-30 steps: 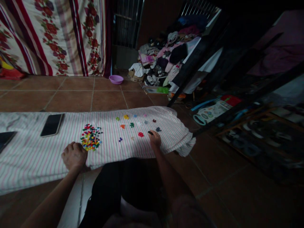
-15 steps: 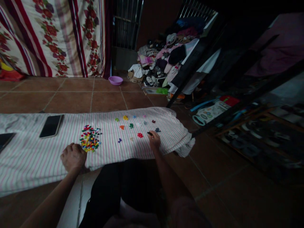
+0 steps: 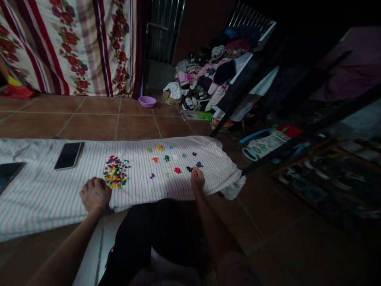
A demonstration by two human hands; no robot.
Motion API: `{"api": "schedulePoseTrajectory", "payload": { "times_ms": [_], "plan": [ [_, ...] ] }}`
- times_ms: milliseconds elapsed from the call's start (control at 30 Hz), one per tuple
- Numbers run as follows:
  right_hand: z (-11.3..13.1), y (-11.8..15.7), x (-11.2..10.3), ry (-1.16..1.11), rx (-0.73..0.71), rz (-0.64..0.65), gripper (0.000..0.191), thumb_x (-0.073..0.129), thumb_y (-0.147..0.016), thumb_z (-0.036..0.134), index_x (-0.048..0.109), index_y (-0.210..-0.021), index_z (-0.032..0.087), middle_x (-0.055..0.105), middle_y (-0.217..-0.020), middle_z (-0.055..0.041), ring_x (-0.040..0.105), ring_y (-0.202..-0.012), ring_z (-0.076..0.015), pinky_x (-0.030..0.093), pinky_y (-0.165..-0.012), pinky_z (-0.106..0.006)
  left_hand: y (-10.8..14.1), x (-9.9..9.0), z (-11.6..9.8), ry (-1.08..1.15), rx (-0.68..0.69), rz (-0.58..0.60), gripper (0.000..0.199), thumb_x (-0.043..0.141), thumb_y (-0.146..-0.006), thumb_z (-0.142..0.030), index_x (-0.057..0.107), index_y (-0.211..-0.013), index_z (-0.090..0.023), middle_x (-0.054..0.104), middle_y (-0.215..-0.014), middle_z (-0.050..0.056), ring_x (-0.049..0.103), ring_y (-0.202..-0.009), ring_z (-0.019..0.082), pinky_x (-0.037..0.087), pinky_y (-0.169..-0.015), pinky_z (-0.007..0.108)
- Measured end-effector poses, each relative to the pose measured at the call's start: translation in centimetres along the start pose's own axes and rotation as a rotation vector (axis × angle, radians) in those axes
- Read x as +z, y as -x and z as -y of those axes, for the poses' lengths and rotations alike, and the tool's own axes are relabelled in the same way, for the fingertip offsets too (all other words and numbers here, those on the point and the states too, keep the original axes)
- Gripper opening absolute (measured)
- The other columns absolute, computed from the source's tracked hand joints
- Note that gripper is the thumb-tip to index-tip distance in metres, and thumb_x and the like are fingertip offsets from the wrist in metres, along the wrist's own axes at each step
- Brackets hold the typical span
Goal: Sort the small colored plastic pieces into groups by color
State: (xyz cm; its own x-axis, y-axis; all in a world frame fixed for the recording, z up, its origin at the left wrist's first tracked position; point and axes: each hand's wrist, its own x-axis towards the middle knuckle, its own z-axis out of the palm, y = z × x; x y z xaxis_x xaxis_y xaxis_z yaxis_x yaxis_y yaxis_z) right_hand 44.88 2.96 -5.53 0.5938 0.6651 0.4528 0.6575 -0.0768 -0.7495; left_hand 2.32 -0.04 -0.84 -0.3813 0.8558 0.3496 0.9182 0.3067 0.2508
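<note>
My left hand [image 3: 95, 194] rests on the striped cloth [image 3: 68, 202] with its fingers curled under, close beside a mixed pile of small colourful pieces [image 3: 116, 174]. Its palm side is hidden. Farther right, my right hand [image 3: 197, 179] has its fingertips pinched together at the edge of a small black cluster [image 3: 189, 169]; I cannot make out what is between them. Around it lie small one-colour groups: red pieces [image 3: 177, 170], dark blue-grey pieces [image 3: 199, 164], dark brown pieces [image 3: 194, 153], green pieces [image 3: 166, 158], orange pieces [image 3: 155, 159] and yellow pieces [image 3: 160, 147].
A phone [image 3: 69, 155] lies left of the mixed pile, and another dark device [image 3: 8, 172] is at the left edge. Beyond the cloth, a purple basin [image 3: 147, 102] stands on the tiled floor near heaped clothes [image 3: 205, 75]. A dark slanted post [image 3: 226, 115] rises behind the cloth's right end.
My right hand has drawn back slightly to the right, uncovering more of the black cluster. My left hand stays beside the mixed pile. The whole view has shifted a little.
</note>
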Motion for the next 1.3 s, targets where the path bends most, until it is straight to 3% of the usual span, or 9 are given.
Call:
{"api": "schedulePoseTrajectory", "payload": {
  "times_ms": [233, 400, 600, 700, 1000, 1300],
  "plan": [
    [1.1, 1.0, -0.5, -0.014, 0.13, 0.01, 0.041, 0.042, -0.074, 0.038, 0.069, -0.095, 0.016, 0.069, -0.101, -0.0116, 0.061, -0.094, -0.023, 0.049, -0.086, -0.037, -0.2, 0.5, 0.2, -0.001, -0.005, 0.012, 0.031, 0.033, -0.089, -0.027, 0.06, -0.097, -0.014, 0.061, -0.108, 0.015, 0.051, -0.104, 0.028, 0.035, -0.085, 0.042],
    [3.8, 2.3, 0.3, -0.051, -0.022, -0.014, 0.034, 0.041, -0.077, 0.031, 0.067, -0.094, 0.016, 0.067, -0.099, -0.0125, 0.059, -0.097, -0.0241, 0.049, -0.087, -0.039, -0.2, 0.8, 0.4, 0.02, -0.009, 0.01, 0.029, 0.037, -0.086, -0.025, 0.06, -0.099, -0.014, 0.059, -0.113, 0.015, 0.05, -0.107, 0.028, 0.034, -0.086, 0.042],
    [9.4, 4.4, 2.6, -0.142, -0.21, 0.078, 0.033, 0.039, -0.083, 0.026, 0.069, -0.095, 0.016, 0.064, -0.104, -0.0128, 0.059, -0.101, -0.0226, 0.05, -0.091, -0.041, -0.2, 0.5, 0.3, 0.033, -0.007, 0.026, 0.027, 0.04, -0.084, -0.022, 0.061, -0.1, -0.014, 0.059, -0.113, 0.016, 0.048, -0.108, 0.029, 0.033, -0.087, 0.042],
    [12.0, 6.2, 3.8, -0.174, -0.289, 0.195, 0.034, 0.038, -0.084, 0.022, 0.07, -0.096, 0.017, 0.065, -0.104, -0.012, 0.059, -0.103, -0.021, 0.049, -0.095, -0.039, -0.2, 0.5, 0.3, 0.036, 0.001, 0.019, 0.027, 0.039, -0.085, -0.023, 0.061, -0.099, -0.014, 0.059, -0.115, 0.015, 0.049, -0.108, 0.028, 0.034, -0.087, 0.042],
    [17.5, 11.7, 7.7, -0.201, -0.436, 0.757, 0.034, 0.043, -0.087, 0.012, 0.07, -0.106, 0.02, 0.064, -0.107, -0.0072, 0.06, -0.102, -0.0166, 0.048, -0.095, -0.029, -0.2, 0.5, 0.4, 0.027, 0.011, 0.005, 0.028, 0.036, -0.088, -0.024, 0.06, -0.097, -0.014, 0.06, -0.113, 0.015, 0.05, -0.108, 0.028, 0.035, -0.087, 0.041],
    [21.4, 12.0, 11.7, 0.027, -0.491, 0.992, 0.042, 0.041, -0.088, 0.006, 0.07, -0.111, 0.025, 0.063, -0.113, -0.0049, 0.058, -0.106, -0.0158, 0.045, -0.097, -0.027, -0.2, 0.9, 0.5, 0.066, 0.006, 0.015, 0.026, 0.042, -0.084, -0.021, 0.061, -0.1, -0.014, 0.058, -0.118, 0.016, 0.048, -0.113, 0.029, 0.034, -0.09, 0.043]
  ]
}}
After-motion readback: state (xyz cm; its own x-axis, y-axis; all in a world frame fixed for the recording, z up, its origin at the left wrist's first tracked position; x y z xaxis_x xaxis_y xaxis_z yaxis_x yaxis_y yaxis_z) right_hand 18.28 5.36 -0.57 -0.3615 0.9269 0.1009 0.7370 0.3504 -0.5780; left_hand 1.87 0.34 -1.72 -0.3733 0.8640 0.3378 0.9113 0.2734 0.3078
